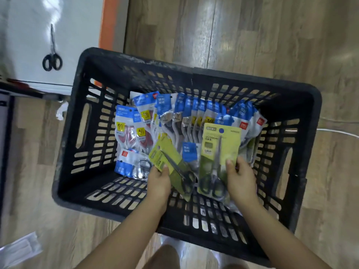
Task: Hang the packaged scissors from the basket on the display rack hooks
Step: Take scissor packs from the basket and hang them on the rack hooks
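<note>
Reaching into the basket, both hands are picking stock for the rack; the left hand pinches a tilted green pack by its lower edge, thumb on top; the right hand grips an upright green pack at its side — held so, probably, to keep the hang-hole ends free for a hook. Blue packs lie heaped along the far wall, waiting; no rack hooks are in view.
</note>
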